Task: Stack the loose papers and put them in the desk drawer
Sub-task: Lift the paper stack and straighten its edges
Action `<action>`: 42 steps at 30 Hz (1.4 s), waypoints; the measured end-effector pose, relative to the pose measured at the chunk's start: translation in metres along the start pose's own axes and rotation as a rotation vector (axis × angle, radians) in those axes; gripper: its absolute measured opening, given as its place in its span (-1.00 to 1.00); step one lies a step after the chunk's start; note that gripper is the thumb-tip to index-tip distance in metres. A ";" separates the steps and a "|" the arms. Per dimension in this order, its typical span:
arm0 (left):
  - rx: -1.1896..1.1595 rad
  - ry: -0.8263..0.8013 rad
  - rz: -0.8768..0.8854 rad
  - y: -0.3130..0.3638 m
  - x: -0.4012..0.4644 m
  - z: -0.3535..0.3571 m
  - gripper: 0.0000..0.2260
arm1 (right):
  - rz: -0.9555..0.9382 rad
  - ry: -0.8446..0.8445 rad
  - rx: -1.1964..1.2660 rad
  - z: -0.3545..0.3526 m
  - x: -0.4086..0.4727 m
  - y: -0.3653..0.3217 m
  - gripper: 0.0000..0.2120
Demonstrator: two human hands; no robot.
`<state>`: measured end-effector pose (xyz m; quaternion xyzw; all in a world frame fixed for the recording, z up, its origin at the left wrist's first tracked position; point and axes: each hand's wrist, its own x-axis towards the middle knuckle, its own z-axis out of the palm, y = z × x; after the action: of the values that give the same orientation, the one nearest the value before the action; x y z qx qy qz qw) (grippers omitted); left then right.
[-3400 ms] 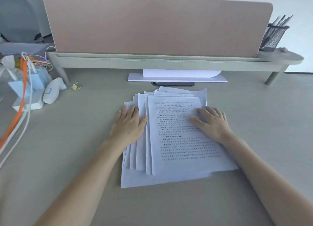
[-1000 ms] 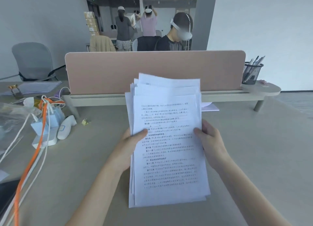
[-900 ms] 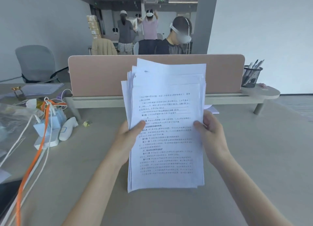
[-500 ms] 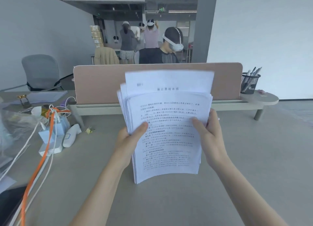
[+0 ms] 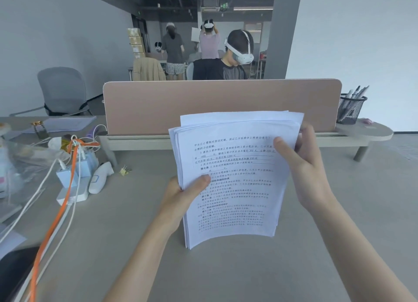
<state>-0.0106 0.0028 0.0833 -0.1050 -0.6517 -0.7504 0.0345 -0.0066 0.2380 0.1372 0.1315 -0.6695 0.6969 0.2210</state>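
Papers: a stack of white printed sheets, held upright between both hands, bottom edge resting on or just above the surface, lower part bowed slightly forward; top edges uneven, several sheets standing higher at the back.

Surface: grey-beige matte desk top, carrying everything listed below.

Divider: pink-beige rounded screen panel, upright across the far edge of the surface, directly behind the stack.

Shelf: pale grey raised riser shelf, running along the foot of the divider, with a rounded end at right.

Left hand: clamped on the stack's left edge about midway up, thumb across the front sheet, remaining fingers hidden behind.

Right hand: clamped on the stack's upper right edge, thumb on the front sheet, fingers wrapped behind.

Cable: flat orange lead, running from the clutter at left toward the near edge, beside white cords.

Pen holder: black wire-mesh cup, standing on the shelf's rounded end, pens inside.

Handheld device: white rounded unit, lying left of the stack, well apart from it.

Binder clip: small gold-coloured clip, just right of the white unit.
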 end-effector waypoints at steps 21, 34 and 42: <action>-0.053 0.004 -0.124 -0.027 -0.018 0.002 -0.70 | 0.162 -0.069 0.030 -0.007 -0.022 0.014 -0.56; -0.039 -0.012 -0.134 -0.033 -0.021 0.001 -0.79 | -0.413 -0.062 -0.711 -0.013 0.016 -0.014 -0.65; -0.068 -0.006 -0.124 -0.033 -0.018 0.003 -0.82 | -0.293 -0.028 -0.595 -0.012 0.014 -0.017 -0.57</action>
<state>0.0011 0.0091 0.0478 -0.0677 -0.6311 -0.7726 -0.0179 -0.0089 0.2520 0.1579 0.1655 -0.8207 0.4295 0.3384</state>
